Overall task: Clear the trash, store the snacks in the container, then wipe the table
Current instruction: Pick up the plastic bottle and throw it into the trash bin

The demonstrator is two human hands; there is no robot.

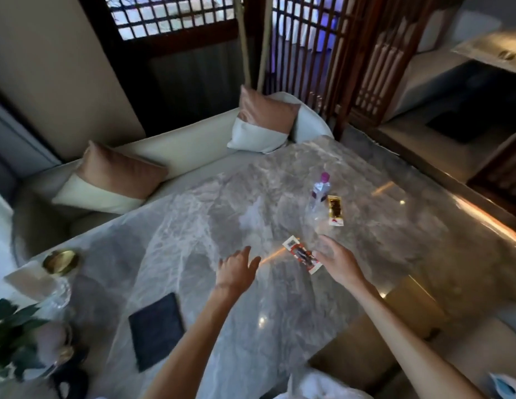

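Now your left hand [236,269] is spread wide above the marble table [193,226], fingers apart, holding nothing; your right hand [337,263] is also wide, and its thumb is touching or just over the near snack packet [302,254]; I cannot tell if it presses it. This packet is long and flat, with white ends and a red and dark middle, and it lies slanted between your two hands; a second snack packet [335,210], yellow with a dark window, lies further away, just beside a clear plastic bottle [320,191] with a purple cap, which stands upright. So you have two packets and one bottle on the table. At your left, a dark flat cloth [156,329] lies near the edge; further left stands a small brass dish [60,261]; what is in it, I cannot tell. Two cushions [115,180] rest on the pale sofa [179,148] behind the table.
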